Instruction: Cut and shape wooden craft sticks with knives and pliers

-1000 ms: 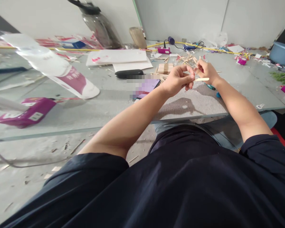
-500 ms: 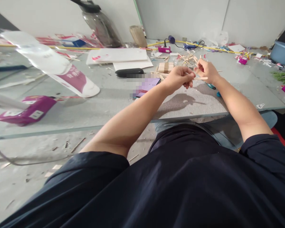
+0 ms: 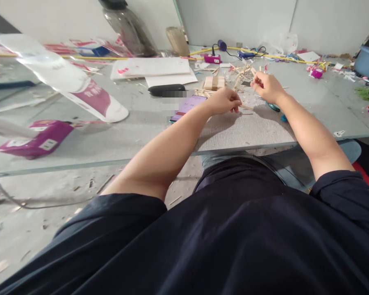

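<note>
bright, even light washes the counter (image 3: 320, 98), with soft shadows beneath the hands (image 3: 221, 101). the left side looks stretched, the white package (image 3: 64, 78) blurred; blocky pixelation masks part of the phone (image 3: 192, 105).

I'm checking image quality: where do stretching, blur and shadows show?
Head view, left: the white-and-pink item and purple block look stretched and smeared; head view, middle: soft shadows lie on the grey mat below the left hand and right hand; the wooden stick shows little detail.
</note>
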{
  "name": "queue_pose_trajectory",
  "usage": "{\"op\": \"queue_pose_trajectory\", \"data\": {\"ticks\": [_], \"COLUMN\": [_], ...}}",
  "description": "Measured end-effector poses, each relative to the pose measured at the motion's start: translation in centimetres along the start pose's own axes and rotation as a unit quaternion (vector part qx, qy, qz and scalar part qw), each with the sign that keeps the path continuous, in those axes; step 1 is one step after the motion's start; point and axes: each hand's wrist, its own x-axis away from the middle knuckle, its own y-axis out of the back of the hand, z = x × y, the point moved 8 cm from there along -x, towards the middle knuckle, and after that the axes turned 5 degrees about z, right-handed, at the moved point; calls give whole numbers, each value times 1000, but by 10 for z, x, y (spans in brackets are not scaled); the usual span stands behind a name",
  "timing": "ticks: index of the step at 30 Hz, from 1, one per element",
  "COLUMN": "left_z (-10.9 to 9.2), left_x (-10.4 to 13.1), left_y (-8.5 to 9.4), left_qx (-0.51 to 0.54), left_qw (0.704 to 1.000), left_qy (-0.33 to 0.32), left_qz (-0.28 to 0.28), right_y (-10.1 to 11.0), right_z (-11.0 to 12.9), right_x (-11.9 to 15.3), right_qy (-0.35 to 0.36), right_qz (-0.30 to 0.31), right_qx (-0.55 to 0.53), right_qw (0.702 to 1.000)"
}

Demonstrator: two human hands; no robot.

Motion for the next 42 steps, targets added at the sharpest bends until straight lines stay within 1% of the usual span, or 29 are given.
{"op": "queue_pose_trajectory", "data": {"ticks": [2,5,7,9,11,14,15,17,19,21,25,27,36,42], "left_z": [-14,-34,-41,-39,-31,-16,-13,-11,-13,-15,-20,-20,-15,-14], "left_x": [2,10,15,19,22,24,25,25,24,23,22,22,11,7], "left_y": [-10,-23,-28,-30,-29,-25,-25,-25,-25,-25,-22,-23,-27,-28], "left_qx": [-32,-110,-137,-134,-123,-124,-129,-144,-156,-163,-178,-182,-261,-267], "left_qw": [998,984,974,969,967,963,961,957,956,958,965,966,956,959], "left_qy": [-41,-108,-130,-118,-78,-14,-4,-7,-22,-33,-34,-32,-41,-36], "left_qz": [42,91,128,173,207,238,245,252,249,233,190,182,127,91], "right_y": [0,0,0,0,-1,0,1,1,2,1,-2,-3,-4,-5], "right_z": [0,-2,-3,-3,-1,2,4,6,8,8,5,4,4,2], "right_x": [0,-1,-2,-2,-1,0,1,2,2,2,0,-1,-1,-2], "right_qy": [-2,-4,-6,-7,-8,-9,-9,-11,-11,-13,-24,-25,-27,-30], "right_qz": [4,9,13,17,20,24,24,24,25,30,43,46,55,57], "right_qx": [-3,3,4,1,-1,-4,-4,-5,-8,-14,-31,-37,-62,-55], "right_qw": [1000,1000,1000,1000,1000,1000,1000,1000,1000,999,998,998,996,996]}}
